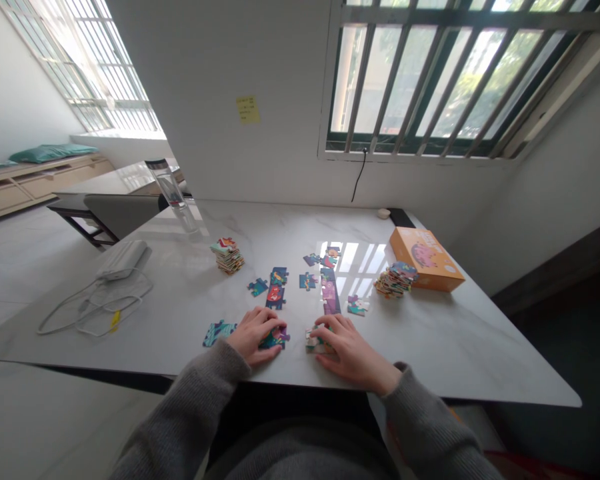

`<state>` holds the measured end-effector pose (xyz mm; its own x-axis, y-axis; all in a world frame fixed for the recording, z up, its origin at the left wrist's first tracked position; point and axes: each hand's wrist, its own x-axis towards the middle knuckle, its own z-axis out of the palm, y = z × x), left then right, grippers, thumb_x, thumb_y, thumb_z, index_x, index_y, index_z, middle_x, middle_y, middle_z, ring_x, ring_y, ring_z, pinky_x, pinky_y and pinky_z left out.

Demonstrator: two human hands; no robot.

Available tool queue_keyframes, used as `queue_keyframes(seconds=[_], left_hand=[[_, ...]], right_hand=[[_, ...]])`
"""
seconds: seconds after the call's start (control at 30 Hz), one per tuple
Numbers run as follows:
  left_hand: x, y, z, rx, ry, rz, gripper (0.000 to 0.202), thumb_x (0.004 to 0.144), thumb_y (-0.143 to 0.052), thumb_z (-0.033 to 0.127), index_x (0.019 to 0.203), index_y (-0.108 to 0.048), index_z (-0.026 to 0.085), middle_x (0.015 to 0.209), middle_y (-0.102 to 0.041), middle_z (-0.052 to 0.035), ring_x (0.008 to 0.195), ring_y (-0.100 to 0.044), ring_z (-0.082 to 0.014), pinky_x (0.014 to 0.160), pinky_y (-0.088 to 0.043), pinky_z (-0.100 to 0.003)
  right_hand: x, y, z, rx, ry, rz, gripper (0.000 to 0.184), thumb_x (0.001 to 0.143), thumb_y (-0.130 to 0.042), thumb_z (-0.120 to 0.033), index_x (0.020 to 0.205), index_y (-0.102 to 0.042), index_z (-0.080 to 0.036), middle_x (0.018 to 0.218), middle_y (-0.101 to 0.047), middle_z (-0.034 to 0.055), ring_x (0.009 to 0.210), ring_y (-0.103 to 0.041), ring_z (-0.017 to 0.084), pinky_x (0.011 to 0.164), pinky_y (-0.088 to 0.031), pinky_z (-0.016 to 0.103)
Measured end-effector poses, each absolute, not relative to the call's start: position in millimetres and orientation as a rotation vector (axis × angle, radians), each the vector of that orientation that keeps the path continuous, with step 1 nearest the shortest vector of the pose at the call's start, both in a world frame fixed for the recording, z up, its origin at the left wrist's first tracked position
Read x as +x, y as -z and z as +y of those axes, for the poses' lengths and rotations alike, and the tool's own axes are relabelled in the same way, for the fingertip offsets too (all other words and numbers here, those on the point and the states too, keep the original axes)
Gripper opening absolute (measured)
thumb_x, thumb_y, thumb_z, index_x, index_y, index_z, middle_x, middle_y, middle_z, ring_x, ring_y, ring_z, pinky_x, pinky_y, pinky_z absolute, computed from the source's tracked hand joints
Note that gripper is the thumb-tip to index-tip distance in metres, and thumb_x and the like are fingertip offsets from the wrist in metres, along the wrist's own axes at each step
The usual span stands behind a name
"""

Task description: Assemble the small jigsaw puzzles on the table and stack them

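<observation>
My left hand [257, 335] curls over a dark blue and purple jigsaw piece [281, 337] lying near the table's front edge, with thumb and fingers at its sides. Across a small gap, my right hand [347, 345] grips a pale green and white jigsaw piece [312, 341], which its fingers partly cover. Teal striped pieces [219, 332] lie left of my left hand. Beyond the hands are a joined strip with a red figure [275, 296] and another with a purple figure [329, 293]. Several loose pieces, among them a blue one [308, 281] and a white-patterned one [357, 305], lie around them.
One stack of jigsaw pieces [227, 256] stands at the back left, another [395, 280] at the right against an orange box [425, 259]. A white device with a cable [123, 260] and a clear bottle [166, 183] are on the left. The white table [460, 347] ends just before me.
</observation>
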<state>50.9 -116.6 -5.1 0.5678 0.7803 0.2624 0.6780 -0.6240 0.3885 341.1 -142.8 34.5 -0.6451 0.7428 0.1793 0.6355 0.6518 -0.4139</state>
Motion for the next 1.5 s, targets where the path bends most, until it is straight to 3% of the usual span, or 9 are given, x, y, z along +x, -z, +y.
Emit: queue_keyframes(seconds=[0.27, 0.43, 0.6, 0.9, 1.03, 1.1, 1.2, 1.3, 1.5], left_hand=[[52, 3, -118, 2.56, -0.619, 1.209, 0.04, 0.078, -0.066, 0.03, 0.118, -0.063, 0.024, 0.113, -0.059, -0.0072, 0.105, -0.051, -0.0259, 0.095, -0.045, -0.041], [52, 2, -118, 2.562, -0.614, 1.208, 0.039, 0.079, -0.066, 0.031, 0.117, -0.064, 0.025, 0.112, -0.06, -0.0067, 0.105, -0.051, -0.0253, 0.095, -0.046, -0.04], [53, -1, -119, 2.558, -0.634, 1.204, 0.038, 0.078, -0.066, 0.03, 0.116, -0.065, 0.024, 0.111, -0.06, -0.0068, 0.105, -0.052, -0.0255, 0.095, -0.046, -0.04], [52, -1, -118, 2.562, -0.614, 1.21, 0.038, 0.079, -0.065, 0.031, 0.117, -0.065, 0.024, 0.112, -0.061, -0.0076, 0.105, -0.052, -0.026, 0.094, -0.047, -0.041], [52, -1, -119, 2.555, -0.622, 1.21, 0.038, 0.08, -0.065, 0.031, 0.117, -0.065, 0.024, 0.112, -0.06, -0.0073, 0.106, -0.051, -0.0262, 0.094, -0.046, -0.041], [53, -1, -120, 2.549, -0.626, 1.214, 0.038, 0.08, -0.065, 0.031, 0.117, -0.064, 0.024, 0.112, -0.06, -0.0073, 0.106, -0.051, -0.0263, 0.094, -0.045, -0.042], [53, -1, -120, 2.538, -0.62, 1.211, 0.04, 0.081, -0.064, 0.031, 0.119, -0.063, 0.023, 0.113, -0.06, -0.0076, 0.106, -0.051, -0.0266, 0.095, -0.044, -0.043], [54, -3, -120, 2.522, -0.629, 1.199, 0.047, 0.081, -0.064, 0.031, 0.127, -0.058, 0.023, 0.116, -0.06, -0.0081, 0.106, -0.051, -0.0267, 0.096, -0.044, -0.044], [54, -5, -121, 2.52, -0.63, 1.203, 0.041, 0.082, -0.064, 0.032, 0.122, -0.061, 0.024, 0.114, -0.06, -0.0075, 0.106, -0.05, -0.0267, 0.094, -0.044, -0.043]], right_hand=[[352, -25, -141, -1.202, -0.259, -2.429, 0.055, 0.087, -0.069, -0.036, 0.138, -0.053, -0.024, 0.152, -0.041, 0.0133, 0.141, -0.033, 0.033, 0.113, -0.036, 0.054], [374, -27, -117, -1.298, -0.11, -2.324, 0.035, 0.098, -0.051, -0.025, 0.132, -0.057, -0.022, 0.131, -0.06, 0.0131, 0.122, -0.051, 0.03, 0.105, -0.044, 0.052], [411, -21, -93, -1.422, -0.073, -2.314, 0.044, 0.092, -0.056, -0.02, 0.136, -0.054, -0.018, 0.124, -0.06, 0.0152, 0.115, -0.051, 0.032, 0.101, -0.047, 0.05], [424, -13, -79, -1.502, -0.324, -2.239, 0.044, 0.081, -0.068, -0.02, 0.125, -0.06, -0.017, 0.106, -0.055, 0.0096, 0.102, -0.058, 0.026, 0.095, -0.05, 0.04], [425, -15, -79, -1.435, -0.519, -2.03, 0.026, 0.091, -0.054, -0.023, 0.115, -0.062, -0.018, 0.106, -0.059, 0.0088, 0.095, -0.063, 0.022, 0.089, -0.052, 0.037], [419, -20, -83, -1.404, -0.645, -1.914, 0.026, 0.095, -0.048, -0.026, 0.115, -0.062, -0.018, 0.099, -0.064, 0.0074, 0.088, -0.064, 0.02, 0.082, -0.053, 0.035], [393, -30, -95, -1.35, -0.781, -1.856, 0.031, 0.094, -0.052, -0.029, 0.123, -0.061, -0.02, 0.086, -0.067, 0.0032, 0.075, -0.062, 0.018, 0.072, -0.051, 0.033], [353, -37, -112, -1.337, -0.74, -1.964, 0.018, 0.09, -0.06, -0.023, 0.106, -0.069, -0.022, 0.084, -0.068, 0.0016, 0.077, -0.061, 0.017, 0.083, -0.047, 0.037], [289, -36, -130, -1.348, -0.678, -2.153, 0.019, 0.093, -0.065, -0.021, 0.109, -0.072, -0.029, 0.084, -0.068, 0.0013, 0.085, -0.061, 0.019, 0.089, -0.04, 0.04]])
